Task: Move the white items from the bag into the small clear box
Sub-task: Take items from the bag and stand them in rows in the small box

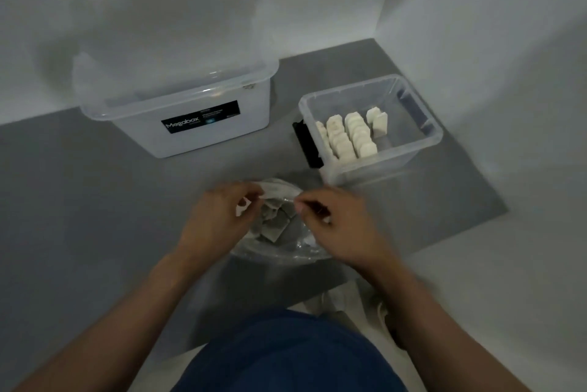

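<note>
The clear bag (279, 252) lies on the grey surface (95, 201), its mouth held open by both hands. The left hand (219, 217) pinches the bag's left edge, its fingers (249, 192) curled round the plastic, with a white scrap at them too blurred to name. The right hand (336, 223) pinches the bag's right edge between thumb and curled fingers (306, 201). A loose heap of white items (273, 226) sits inside the bag, between the hands. Beyond the bag and to its right stands the small clear box (422, 140), lidless, with more white pieces (346, 134) set upright in rows, and a black latch (306, 143) on the end toward the bag. Beyond the bag to its left stands a larger box (203, 140) labelled Megabox
</note>
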Demonstrator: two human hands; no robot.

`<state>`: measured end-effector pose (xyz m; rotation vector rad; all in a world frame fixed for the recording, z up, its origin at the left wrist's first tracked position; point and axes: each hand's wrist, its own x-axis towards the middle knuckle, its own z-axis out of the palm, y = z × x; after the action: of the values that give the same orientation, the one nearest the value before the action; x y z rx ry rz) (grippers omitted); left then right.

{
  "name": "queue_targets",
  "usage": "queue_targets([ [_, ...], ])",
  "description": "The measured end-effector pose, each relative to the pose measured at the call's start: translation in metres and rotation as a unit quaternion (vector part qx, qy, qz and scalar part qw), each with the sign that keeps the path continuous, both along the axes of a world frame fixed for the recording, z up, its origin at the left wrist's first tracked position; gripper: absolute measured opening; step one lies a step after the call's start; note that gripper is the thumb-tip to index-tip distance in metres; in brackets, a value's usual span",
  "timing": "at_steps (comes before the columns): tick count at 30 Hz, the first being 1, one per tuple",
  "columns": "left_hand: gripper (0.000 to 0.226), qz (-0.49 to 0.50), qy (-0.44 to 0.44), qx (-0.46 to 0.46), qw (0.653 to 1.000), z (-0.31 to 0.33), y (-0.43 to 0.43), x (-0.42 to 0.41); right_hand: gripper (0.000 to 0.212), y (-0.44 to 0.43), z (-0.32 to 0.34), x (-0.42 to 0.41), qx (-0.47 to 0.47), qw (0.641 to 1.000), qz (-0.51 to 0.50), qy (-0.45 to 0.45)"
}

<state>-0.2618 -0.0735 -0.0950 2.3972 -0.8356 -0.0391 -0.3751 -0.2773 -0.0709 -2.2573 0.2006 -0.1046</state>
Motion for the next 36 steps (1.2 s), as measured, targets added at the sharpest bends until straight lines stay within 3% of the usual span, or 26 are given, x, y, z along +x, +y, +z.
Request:
queue_targets([
  [2,0.023,-0.083,-0.053,0.086,0.991,-0.016,0.011,-0.002,0.018,0.024,-0.023,0.005,-0.056,0.995,0.056,0.067],
  [4,0.034,-0.183,-0.068,0.206,0.959,-0.026,0.016,-0.004,0.024,0.037,-0.047,0.011,-0.147,0.976,0.079,0.141],
  [7,0.03,-0.218,-0.079,0.29,0.928,-0.029,0.015,-0.001,0.022,0.04,-0.068,0.018,-0.31,0.931,0.012,0.189],
  [11,0.024,-0.193,-0.1,0.274,0.937,-0.027,0.011,0.007,0.017,0.034,-0.073,0.026,-0.331,0.924,-0.073,0.179],
  [20,0.026,-0.156,-0.033,0.259,0.953,-0.03,0.006,0.016,0.023,0.043,-0.077,0.034,-0.308,0.925,-0.091,0.201],
  [26,0.047,-0.171,-0.01,0.243,0.955,-0.033,0.005,0.022,0.032,0.048,-0.073,0.028,-0.313,0.929,-0.101,0.169],
  [29,0.053,-0.155,0.045,0.163,0.973,-0.032,0.004,0.023,0.027,0.048,-0.064,0.022,-0.275,0.946,-0.099,0.142],
  [31,0.056,-0.149,0.09,0.104,0.979,-0.031,0.005,0.023,0.02,0.045,-0.054,0.014,-0.196,0.966,-0.132,0.103],
  [34,0.054,-0.132,0.146,0.008,0.98,-0.029,0.003,0.024,0.012,0.044,-0.041,0.005,0.008,0.981,-0.184,0.065],
  [36,0.055,-0.101,0.224,-0.057,0.968,-0.025,0.002,0.024,0.011,0.046,-0.036,0.005,0.2,0.953,-0.22,0.053],
])
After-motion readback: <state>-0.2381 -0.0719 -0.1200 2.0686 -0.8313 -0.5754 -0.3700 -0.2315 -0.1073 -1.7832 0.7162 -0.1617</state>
